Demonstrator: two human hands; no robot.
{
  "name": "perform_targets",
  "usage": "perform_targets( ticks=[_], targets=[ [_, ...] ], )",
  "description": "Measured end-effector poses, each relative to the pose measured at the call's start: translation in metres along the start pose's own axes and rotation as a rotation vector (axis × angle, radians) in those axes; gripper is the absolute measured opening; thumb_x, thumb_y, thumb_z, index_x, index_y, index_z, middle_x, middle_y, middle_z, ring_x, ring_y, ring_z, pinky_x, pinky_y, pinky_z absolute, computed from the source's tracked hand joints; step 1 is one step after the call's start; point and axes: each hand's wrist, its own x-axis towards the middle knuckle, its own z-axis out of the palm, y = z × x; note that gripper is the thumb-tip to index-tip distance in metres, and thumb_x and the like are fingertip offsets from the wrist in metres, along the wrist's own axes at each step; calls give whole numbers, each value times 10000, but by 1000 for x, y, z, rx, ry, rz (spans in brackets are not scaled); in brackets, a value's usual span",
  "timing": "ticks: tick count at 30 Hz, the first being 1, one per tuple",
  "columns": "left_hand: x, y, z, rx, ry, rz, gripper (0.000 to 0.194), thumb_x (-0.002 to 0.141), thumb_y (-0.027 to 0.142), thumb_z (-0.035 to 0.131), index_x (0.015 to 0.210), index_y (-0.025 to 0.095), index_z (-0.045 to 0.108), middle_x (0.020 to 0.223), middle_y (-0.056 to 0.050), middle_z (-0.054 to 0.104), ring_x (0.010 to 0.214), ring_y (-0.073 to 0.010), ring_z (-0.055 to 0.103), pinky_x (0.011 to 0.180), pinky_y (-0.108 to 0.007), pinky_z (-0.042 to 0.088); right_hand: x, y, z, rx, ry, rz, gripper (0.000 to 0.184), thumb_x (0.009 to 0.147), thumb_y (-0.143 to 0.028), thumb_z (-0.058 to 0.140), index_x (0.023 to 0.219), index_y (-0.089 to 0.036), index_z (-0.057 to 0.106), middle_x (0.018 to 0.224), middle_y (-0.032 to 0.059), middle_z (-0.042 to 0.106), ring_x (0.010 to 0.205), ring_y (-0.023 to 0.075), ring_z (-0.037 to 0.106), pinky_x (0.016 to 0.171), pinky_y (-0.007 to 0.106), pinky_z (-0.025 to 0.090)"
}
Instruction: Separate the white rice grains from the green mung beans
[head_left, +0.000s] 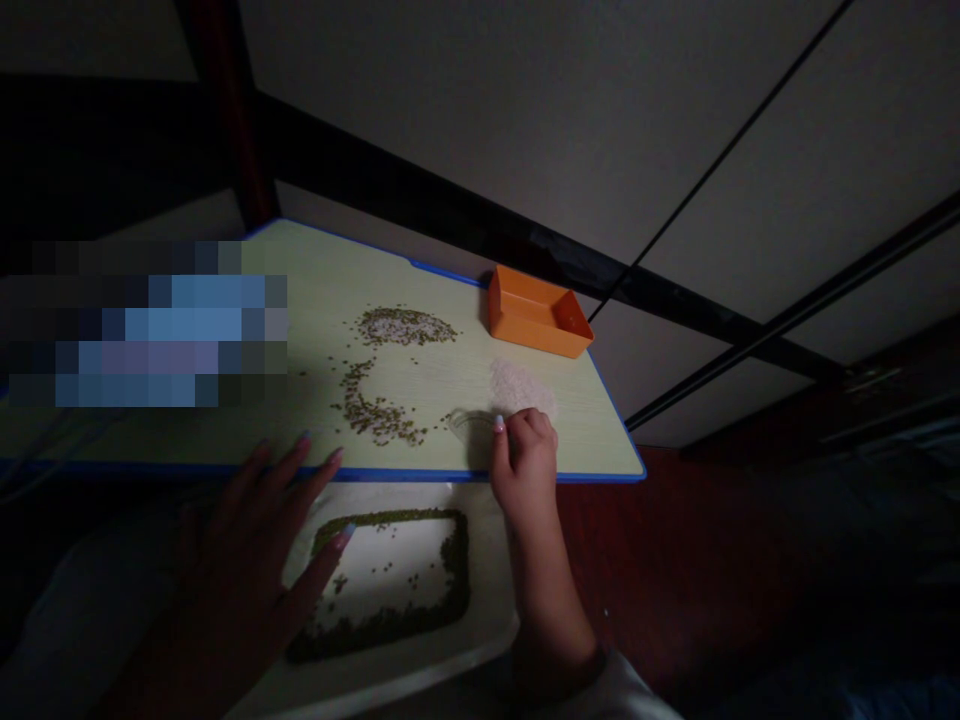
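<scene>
My right hand (525, 450) is closed, thumb against fingers, on a clear, thin thing with a curved edge (466, 420), which rests at or just above the tabletop. Its exact kind cannot be made out. Beyond that hand lies a pile of white grains (517, 385) like rice. To its left, small green beans (382, 420) are scattered in a curved band. My left hand (277, 540) is spread open, holding nothing, over the left side of a white tray (491, 560). More green beans (454, 570) line the edges of the tray's floor.
A second heap of green beans mixed with pale grains (405, 326) lies farther back on the table (315, 270). An orange box (536, 325) stands at the back right corner, near a wall. A blurred-out patch covers the table's left end.
</scene>
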Motion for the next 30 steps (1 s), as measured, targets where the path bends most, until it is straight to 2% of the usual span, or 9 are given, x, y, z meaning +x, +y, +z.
perform_targets(
  ticks=[6, 12, 23, 30],
  targets=[
    [1, 1, 0, 19, 5, -6, 674, 919, 415, 407, 1551, 449, 175, 1655, -40, 336, 1561, -343, 211, 1170, -728, 282, 1, -1, 0, -1, 1, -19, 281, 976, -235, 430, 722, -212, 546, 814, 56, 559, 845, 224, 511, 781, 357, 373],
    [0, -1, 3, 8, 32, 4, 629, 925, 426, 397, 1535, 431, 247, 1637, -56, 367, 1546, -365, 242, 1145, -753, 296, 3, -1, 4, -103, -6, -6, 259, 970, -228, 474, 748, -195, 602, 825, 58, 585, 854, 218, 511, 789, 339, 351],
    [2, 1, 3, -16, 105, 55, 613, 925, 412, 415, 1519, 428, 263, 1610, -68, 404, 1527, -377, 281, 1108, -752, 361, 16, 10, 4, -288, 114, 181, 256, 946, -202, 547, 725, -179, 675, 819, 92, 633, 811, 234, 506, 733, 341, 297],
    [1, -5, 7, -54, 132, 112, 646, 914, 417, 420, 1534, 399, 243, 1618, -79, 376, 1548, -362, 234, 1150, -695, 369, 14, 10, 8, -184, 142, -3, 249, 956, -230, 522, 749, -196, 656, 815, 58, 604, 827, 221, 511, 765, 341, 320]
  ],
)
